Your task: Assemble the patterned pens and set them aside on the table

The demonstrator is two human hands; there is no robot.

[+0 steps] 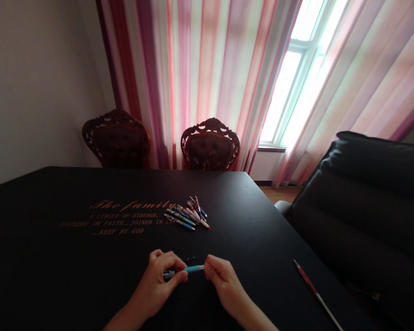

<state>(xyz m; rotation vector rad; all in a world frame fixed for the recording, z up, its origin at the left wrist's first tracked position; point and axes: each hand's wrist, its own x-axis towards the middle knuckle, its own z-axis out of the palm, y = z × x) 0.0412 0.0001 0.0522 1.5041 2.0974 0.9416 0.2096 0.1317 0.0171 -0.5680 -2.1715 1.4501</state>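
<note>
I've room from the right hand (222,276) to the rod (309,283) by the surface's (255,234) right edge; pens (190,213) obstruct toward the far edge.

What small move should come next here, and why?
Probably a gentle twist of the pale end by the right hand: it appears to pinch there, while the left hand grips the other part of the teal-gripped pen, steadying it.

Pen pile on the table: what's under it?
The pen pile lies on the black tabletop. Orange lettering runs under its left edge; the end of the word after "JOINED IN" is covered. Whatever else lies directly beneath is hidden.
</note>
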